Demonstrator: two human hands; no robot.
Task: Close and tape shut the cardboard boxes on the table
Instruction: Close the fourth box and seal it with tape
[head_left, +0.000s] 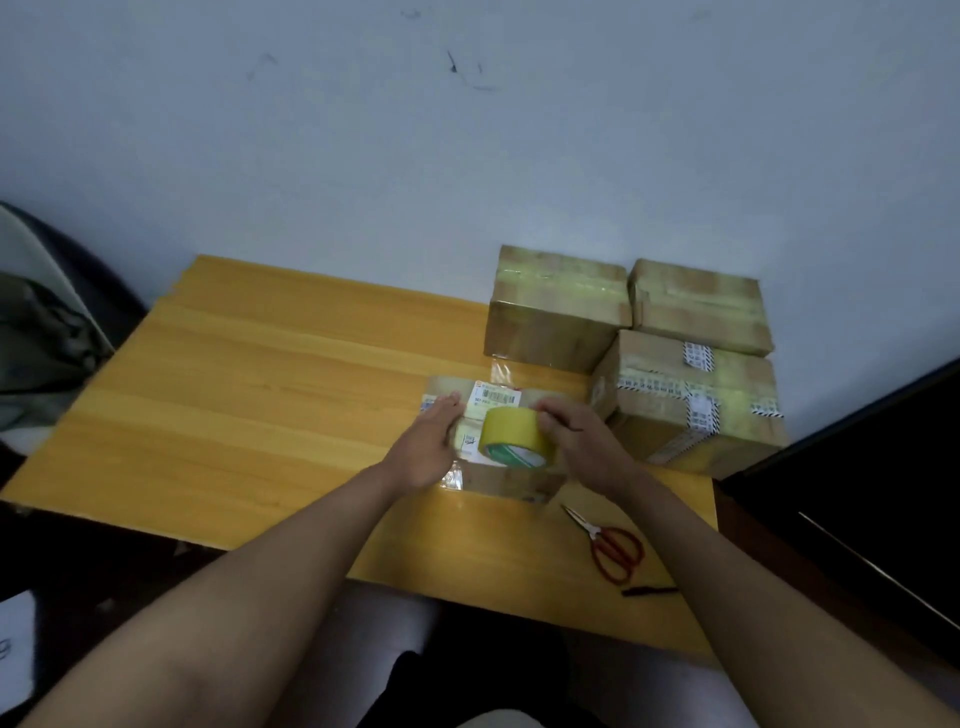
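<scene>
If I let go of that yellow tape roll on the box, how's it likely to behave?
The tape roll stands tilted on its edge atop the small box, so it would probably roll or topple flat. It looks rigid and fairly light. The right hand gripping it likely keeps it put.

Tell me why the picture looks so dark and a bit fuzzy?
In the head view the room is dimly lit, so the wall looks grey-blue; the hands and tape roll are slightly blurred; soft glare shines on the taped boxes; the wide lens bends the table edges.
</scene>
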